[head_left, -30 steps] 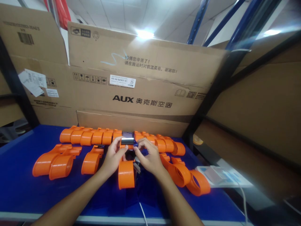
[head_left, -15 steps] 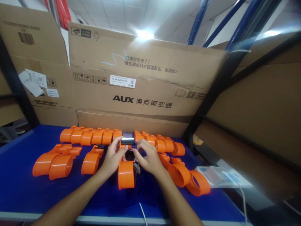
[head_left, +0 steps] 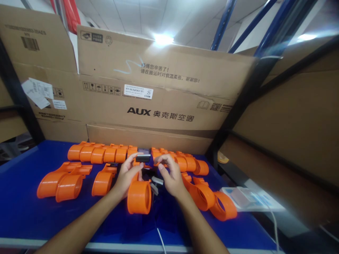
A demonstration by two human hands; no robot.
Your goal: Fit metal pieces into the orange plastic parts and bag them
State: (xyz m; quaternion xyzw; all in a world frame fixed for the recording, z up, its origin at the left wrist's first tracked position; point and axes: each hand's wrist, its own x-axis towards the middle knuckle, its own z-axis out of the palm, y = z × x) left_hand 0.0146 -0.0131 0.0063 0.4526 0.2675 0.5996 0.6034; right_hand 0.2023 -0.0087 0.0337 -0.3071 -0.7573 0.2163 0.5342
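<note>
The orange ring-ended holder [head_left: 139,198], long axis running away from the wearer, is clasped toward its far end by the left hand [head_left: 127,178]; the right hand [head_left: 171,177] is held half open just beside it, contact being unclear. Similar holders [head_left: 109,155] are ranged on the blue surface [head_left: 23,173].

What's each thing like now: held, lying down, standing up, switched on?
Orange holder: held near its far end.
Left hand: closed around that holder.
Right hand: partly open, loosely curled.
Back-row orange holders: lined up on the blue table.
Cardboard: standing up.
Ceiling light: on.
</note>
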